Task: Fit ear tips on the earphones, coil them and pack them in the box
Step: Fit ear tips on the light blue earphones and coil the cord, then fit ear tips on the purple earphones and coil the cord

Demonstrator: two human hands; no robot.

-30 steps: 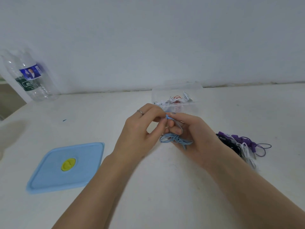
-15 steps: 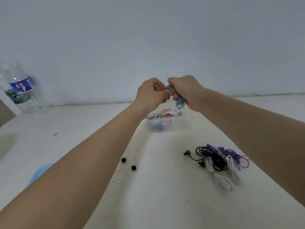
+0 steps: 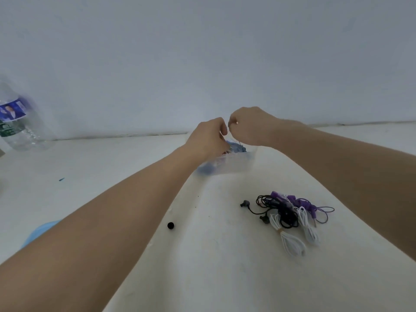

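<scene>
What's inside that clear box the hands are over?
The box holds blue earphones on top, with bits of red and white cable beside them. The left hand hides the rest.

Blue earphones [image 3: 236, 147] fill the clear box [image 3: 234, 166]; black, white and purple cords [image 3: 290, 212] lower right; black ear tip [image 3: 170, 225]; bottle [image 3: 15, 122] (blue-and-green label) upper left.

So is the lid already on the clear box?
No. The clear box stands open under both hands, blue earphones showing inside, while the blue lid lies on the table at the near left.
</scene>
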